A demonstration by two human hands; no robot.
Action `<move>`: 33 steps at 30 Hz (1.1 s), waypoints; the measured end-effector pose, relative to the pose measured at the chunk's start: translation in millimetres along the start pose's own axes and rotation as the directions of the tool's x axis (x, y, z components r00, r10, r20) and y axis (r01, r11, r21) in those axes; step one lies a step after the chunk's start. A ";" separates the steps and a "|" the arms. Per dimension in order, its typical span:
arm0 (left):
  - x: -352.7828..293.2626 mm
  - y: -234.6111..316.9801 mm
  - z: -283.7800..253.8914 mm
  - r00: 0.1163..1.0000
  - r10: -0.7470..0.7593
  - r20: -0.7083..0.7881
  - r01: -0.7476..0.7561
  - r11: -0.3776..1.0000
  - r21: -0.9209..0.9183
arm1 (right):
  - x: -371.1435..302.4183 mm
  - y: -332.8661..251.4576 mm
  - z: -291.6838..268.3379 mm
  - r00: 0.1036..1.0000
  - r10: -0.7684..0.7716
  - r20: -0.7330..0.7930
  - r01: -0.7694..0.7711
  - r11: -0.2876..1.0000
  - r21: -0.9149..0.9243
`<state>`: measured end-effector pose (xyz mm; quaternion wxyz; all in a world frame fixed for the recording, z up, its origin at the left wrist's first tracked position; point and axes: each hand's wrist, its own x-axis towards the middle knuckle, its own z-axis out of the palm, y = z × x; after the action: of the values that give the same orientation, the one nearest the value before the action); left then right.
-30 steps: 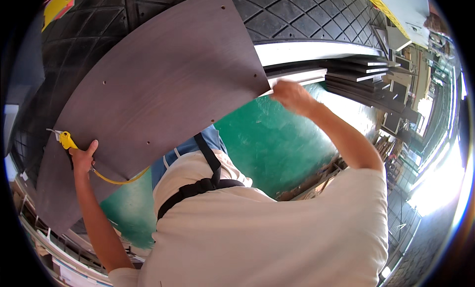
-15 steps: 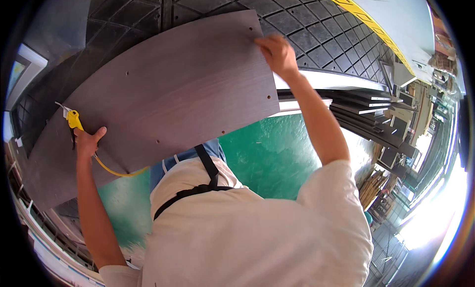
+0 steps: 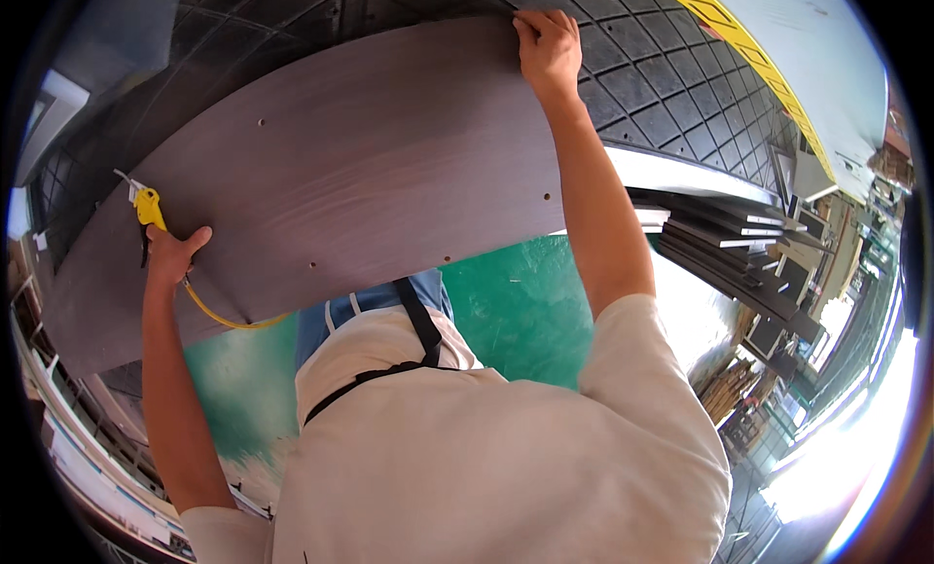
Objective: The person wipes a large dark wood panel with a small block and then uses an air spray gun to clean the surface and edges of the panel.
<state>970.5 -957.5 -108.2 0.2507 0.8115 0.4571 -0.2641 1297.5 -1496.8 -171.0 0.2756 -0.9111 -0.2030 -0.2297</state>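
A large brown wood-grain board, with a curved far edge and several small drilled holes, lies in front of me. Over its left part, my left hand is wrapped round a yellow air blow gun, thumb held out to the side. The gun's thin metal nozzle points toward the far left, and a yellow hose runs from its handle across the board toward my waist. At the board's far right corner, my right hand has its fingers bent over the edge, gripping it; the fingertips are partly hidden.
Under the board is a black surface with a diamond groove pattern. A pale machine panel with a yellow strip borders it at the far right. Dark boards are stacked on the right. Green floor shows between the board and me.
My right hand has moved from the board's right edge up to its far corner and closed on it. My left hand still holds the blow gun; the view has shifted slightly.
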 end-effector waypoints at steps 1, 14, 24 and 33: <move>1.6 -1.1 -1.0 1.000 -0.010 0.010 0.010 1.000 -0.002 | -8.4 -8.5 3.4 0.997 -0.058 0.043 0.057 0.998 0.035; -1.8 1.9 1.1 1.000 0.019 -0.018 -0.019 1.000 -0.014 | -6.3 -99.8 53.2 0.923 -0.367 0.115 0.318 0.897 0.307; -9.3 7.9 3.0 0.999 0.023 -0.046 -0.018 0.994 0.111 | -5.5 -129.8 68.4 0.876 -0.450 0.171 0.351 0.840 0.413; -11.2 8.8 1.0 0.995 0.037 -0.088 -0.017 0.974 0.224 | 4.0 -156.0 89.9 0.908 -0.390 0.154 0.307 0.868 0.389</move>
<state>973.1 -969.0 -100.1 0.1402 0.8519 0.4245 -0.2727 1250.9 -1322.8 -171.8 0.3647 -0.8139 -0.4333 -0.1294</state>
